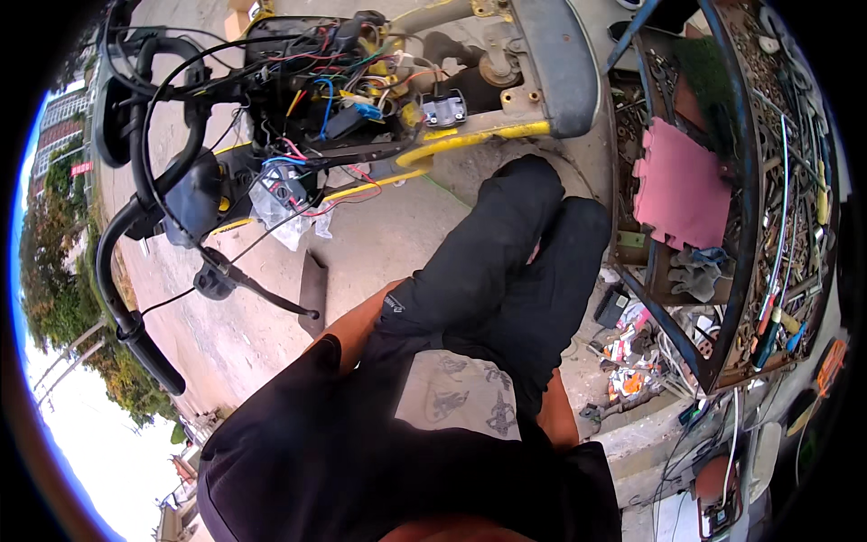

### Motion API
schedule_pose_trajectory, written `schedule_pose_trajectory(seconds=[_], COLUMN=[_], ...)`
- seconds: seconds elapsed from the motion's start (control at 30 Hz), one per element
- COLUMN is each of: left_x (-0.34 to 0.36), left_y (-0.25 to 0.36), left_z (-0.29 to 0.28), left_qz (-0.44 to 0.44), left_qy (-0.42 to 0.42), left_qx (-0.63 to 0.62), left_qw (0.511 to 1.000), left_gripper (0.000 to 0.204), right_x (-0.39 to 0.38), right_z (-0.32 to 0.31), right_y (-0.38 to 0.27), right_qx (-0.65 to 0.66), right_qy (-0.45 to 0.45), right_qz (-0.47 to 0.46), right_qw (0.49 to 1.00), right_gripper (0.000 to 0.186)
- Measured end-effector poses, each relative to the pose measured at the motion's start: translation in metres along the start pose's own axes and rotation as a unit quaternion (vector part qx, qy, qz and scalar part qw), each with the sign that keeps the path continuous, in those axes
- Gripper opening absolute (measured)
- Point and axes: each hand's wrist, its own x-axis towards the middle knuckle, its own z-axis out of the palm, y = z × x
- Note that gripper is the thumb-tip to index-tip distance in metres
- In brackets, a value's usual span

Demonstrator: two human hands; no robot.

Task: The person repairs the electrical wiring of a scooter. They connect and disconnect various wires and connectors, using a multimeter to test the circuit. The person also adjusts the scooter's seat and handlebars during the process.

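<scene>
Both my hands are out of sight: my left forearm runs behind my dark trousered leg, and only bare skin of my right arm shows beside my hip. In front of me is a partly dismantled yellow and black scooter, with a tangle of coloured wires exposed and a small silver-and-black box on its frame. A device with red and blue leads rests on a clear plastic bag. The black handlebar reaches out on the left.
A metal tool rack full of tools and hardware stands at right, holding a pink foam mat and grey gloves. Scattered litter lies below it. A narrow grey metal piece is on the concrete floor.
</scene>
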Motion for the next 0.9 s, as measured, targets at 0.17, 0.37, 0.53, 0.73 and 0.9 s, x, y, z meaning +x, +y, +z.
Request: schedule_pose_trajectory(seconds=[0.17, 0.37, 0.53, 0.73, 0.9], left_x=[0.027, 0.014, -0.007, -0.041, -0.078], left_y=[-0.015, -0.074, -0.057, -0.017, 0.030], left_z=[-0.015, -0.045, -0.155, -0.290, -0.313], left_qz=[0.048, 0.275, 0.203, 0.220, 0.172], left_qy=[-0.059, 0.216, 0.401, 0.612, 0.646], left_qx=[-0.127, 0.002, -0.166, -0.109, -0.022], left_qw=[0.989, 0.937, 0.878, 0.752, 0.744], left_gripper=[0.026, 0.021, 0.028, 0.031, 0.029], right_x=[0.042, 0.043, 0.039, 0.028, 0.017], right_z=[0.016, 0.016, 0.002, -0.014, -0.031], right_y=[-0.003, -0.005, -0.006, 0.007, 0.014], right_qx=[-0.029, 0.004, 0.076, 0.218, 0.318], right_qy=[0.022, 0.084, 0.119, 0.126, 0.139], right_qz=[-0.078, -0.092, -0.095, -0.070, -0.044], right_qw=[0.996, 0.992, 0.985, 0.965, 0.937], right_gripper=[0.048, 0.048, 0.048, 0.048, 0.048])
